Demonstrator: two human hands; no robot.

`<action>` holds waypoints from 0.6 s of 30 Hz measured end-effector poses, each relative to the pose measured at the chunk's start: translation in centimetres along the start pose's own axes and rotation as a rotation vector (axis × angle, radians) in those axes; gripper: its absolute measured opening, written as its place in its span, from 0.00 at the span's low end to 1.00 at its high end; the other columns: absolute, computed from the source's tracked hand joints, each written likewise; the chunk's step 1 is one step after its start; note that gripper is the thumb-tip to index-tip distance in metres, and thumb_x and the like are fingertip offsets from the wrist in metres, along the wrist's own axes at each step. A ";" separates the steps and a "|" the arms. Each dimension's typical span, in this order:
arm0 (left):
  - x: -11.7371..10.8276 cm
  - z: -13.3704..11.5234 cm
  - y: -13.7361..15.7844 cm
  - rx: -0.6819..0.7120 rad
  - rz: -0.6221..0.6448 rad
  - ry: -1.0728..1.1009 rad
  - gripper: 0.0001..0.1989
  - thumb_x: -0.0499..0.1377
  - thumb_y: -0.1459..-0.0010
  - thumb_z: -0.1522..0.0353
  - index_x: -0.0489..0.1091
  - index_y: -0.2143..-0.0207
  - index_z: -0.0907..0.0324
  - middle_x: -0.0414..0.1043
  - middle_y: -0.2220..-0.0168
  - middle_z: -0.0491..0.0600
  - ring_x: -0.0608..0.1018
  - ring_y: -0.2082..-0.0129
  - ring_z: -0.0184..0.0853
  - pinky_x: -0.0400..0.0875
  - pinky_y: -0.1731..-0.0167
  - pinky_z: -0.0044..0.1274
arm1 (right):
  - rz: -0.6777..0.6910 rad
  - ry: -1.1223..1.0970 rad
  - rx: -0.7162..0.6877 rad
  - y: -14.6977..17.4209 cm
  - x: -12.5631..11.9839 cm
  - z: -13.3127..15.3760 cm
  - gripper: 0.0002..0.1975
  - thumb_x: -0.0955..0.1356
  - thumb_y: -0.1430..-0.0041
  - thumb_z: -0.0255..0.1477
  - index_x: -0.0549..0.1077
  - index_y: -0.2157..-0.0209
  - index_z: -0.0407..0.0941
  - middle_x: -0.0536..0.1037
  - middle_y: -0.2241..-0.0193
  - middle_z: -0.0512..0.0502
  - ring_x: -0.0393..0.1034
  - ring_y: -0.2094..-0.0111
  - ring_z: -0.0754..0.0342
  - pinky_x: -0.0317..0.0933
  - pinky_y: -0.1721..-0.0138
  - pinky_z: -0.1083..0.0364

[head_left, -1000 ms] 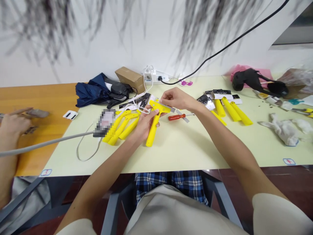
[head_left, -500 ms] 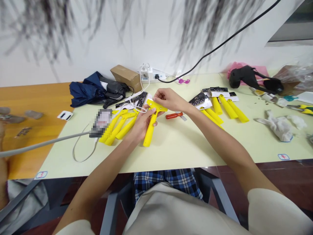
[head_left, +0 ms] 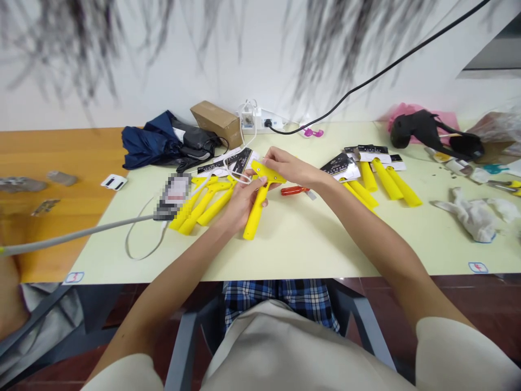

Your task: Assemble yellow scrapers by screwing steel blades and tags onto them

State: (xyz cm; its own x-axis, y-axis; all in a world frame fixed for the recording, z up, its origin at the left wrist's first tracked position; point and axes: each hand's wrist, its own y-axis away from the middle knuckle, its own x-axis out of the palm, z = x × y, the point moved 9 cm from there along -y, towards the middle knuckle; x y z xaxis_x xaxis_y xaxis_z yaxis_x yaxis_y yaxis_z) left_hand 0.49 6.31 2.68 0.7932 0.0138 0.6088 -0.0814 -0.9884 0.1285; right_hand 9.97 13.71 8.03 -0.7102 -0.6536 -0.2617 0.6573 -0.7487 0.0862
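Head view, the only view. All places are given from the yellow scraper (head_left: 257,203) in hand, near the middle of the pale green bench (head_left: 309,244).

Left hand (head_left: 241,202): fingers curled round the scraper's handle just below the head, thumb on top. The grip sits high on the handle, likely to steady the head while the tail end points back toward the person and hangs low over the bench.

Right hand (head_left: 287,167): fingertips pressed together on the far edge of the scraper's head, pinching at it. Whether a blade lies between the fingers cannot be told; the spot is too small.

Just right of the scraper's head: a red-handled screwdriver (head_left: 293,190) lying flat on the bench, close to the right hand, probably kept there for quick reach.

Left of the scraper: a loose row of yellow scrapers (head_left: 201,202) without cards, laid roughly parallel.

Right of it, well apart: more yellow scrapers with black printed cards (head_left: 372,172) at their heads. Two separate piles, apparently sorted by state.

Beyond it, toward the wall: more black cards (head_left: 236,161), a brown box (head_left: 217,123), a white power strip (head_left: 260,121), and a dark blue bundle (head_left: 157,144).

Far right: white cloth gloves (head_left: 472,214).

Far left: a wooden table (head_left: 61,163) with small grey items, blurred.
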 end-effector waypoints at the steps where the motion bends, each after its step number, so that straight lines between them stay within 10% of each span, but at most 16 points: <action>1: 0.0 0.0 0.0 0.000 -0.004 0.001 0.27 0.78 0.47 0.67 0.66 0.54 0.51 0.80 0.55 0.47 0.87 0.46 0.48 0.64 0.81 0.16 | -0.020 0.042 -0.005 0.0 -0.3 0.0 0.10 0.66 0.21 0.34 0.64 0.60 0.49 0.71 0.62 0.49 0.74 0.60 0.53 0.77 0.64 0.54; 8: -0.6 -1.2 -0.5 0.015 -0.036 -0.015 0.26 0.79 0.49 0.67 0.68 0.55 0.51 0.81 0.56 0.47 0.88 0.48 0.45 0.63 0.82 0.16 | -0.104 0.050 -0.089 -0.4 -0.6 0.8 0.12 0.66 0.21 0.37 0.65 0.61 0.48 0.75 0.62 0.47 0.74 0.59 0.52 0.74 0.60 0.53; 14: -2.6 -7.0 -0.7 0.203 -0.129 0.003 0.23 0.78 0.47 0.67 0.73 0.53 0.50 0.84 0.51 0.48 0.87 0.48 0.42 0.65 0.81 0.14 | -0.480 0.156 -0.264 0.2 -3.7 2.0 0.06 0.62 0.21 0.29 0.65 0.58 0.48 0.79 0.56 0.45 0.75 0.58 0.52 0.68 0.56 0.54; 18: -3.9 -9.5 -0.6 0.246 -0.209 0.007 0.20 0.77 0.44 0.67 0.73 0.54 0.48 0.84 0.51 0.46 0.87 0.49 0.40 0.65 0.81 0.14 | -0.019 0.525 -0.296 -0.3 2.2 0.3 0.02 0.71 0.32 0.25 0.74 0.59 0.45 0.81 0.61 0.45 0.74 0.62 0.51 0.64 0.58 0.53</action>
State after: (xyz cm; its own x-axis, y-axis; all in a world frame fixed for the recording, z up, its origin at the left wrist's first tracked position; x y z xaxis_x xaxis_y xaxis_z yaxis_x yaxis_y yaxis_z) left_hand -8.30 8.27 7.67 0.7731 0.2210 0.5946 0.2324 -0.9709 0.0587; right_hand 8.15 12.46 7.71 -0.5529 -0.4416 -0.7066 0.7413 -0.6479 -0.1752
